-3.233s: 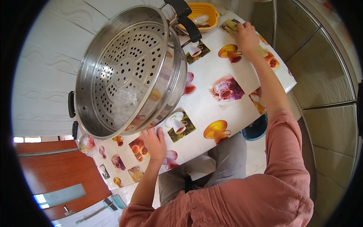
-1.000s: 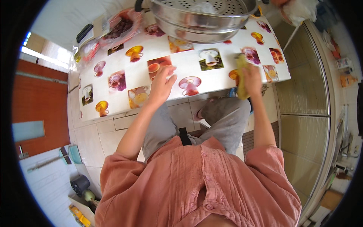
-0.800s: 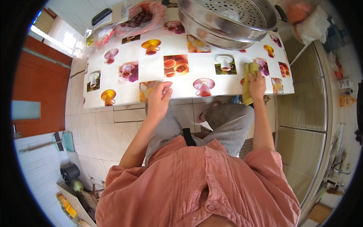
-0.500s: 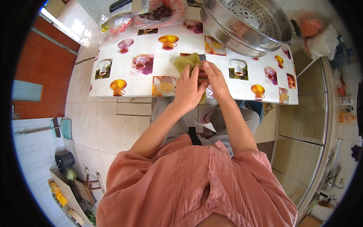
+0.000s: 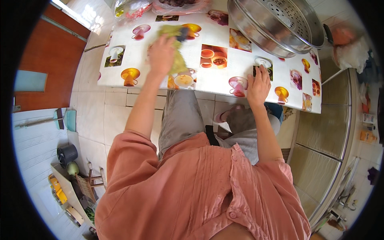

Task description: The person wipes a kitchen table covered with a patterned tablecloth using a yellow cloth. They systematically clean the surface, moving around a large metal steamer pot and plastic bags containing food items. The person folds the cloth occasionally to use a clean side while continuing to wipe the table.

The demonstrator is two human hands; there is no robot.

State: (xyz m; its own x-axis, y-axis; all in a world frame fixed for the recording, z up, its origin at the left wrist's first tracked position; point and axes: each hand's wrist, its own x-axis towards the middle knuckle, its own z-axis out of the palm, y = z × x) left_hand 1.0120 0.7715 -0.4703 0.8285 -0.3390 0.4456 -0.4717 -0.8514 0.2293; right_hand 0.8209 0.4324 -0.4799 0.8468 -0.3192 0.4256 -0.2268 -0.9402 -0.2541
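A: Head view: left hand (image 5: pixel 161 54) has its fingers clamped on a yellow-green cloth (image 5: pixel 175 48), pressed on the patterned oilcloth counter (image 5: pixel 224 60). Right hand (image 5: pixel 258 85) lies flat by the near edge, fingers spread, holding nothing.

B: Risk I'd guess: a wide swipe bumps the steel steamer pot (image 5: pixel 280 24) or the plastic bags (image 5: pixel 160 6) off the back.

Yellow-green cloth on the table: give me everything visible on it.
The yellow-green cloth is a soft, crumpled rag lying bunched on the cup-patterned tablecloth near the table's left half. The left hand presses flat on it, covering its left part. Its far end is blurred. The right hand rests apart on the table.
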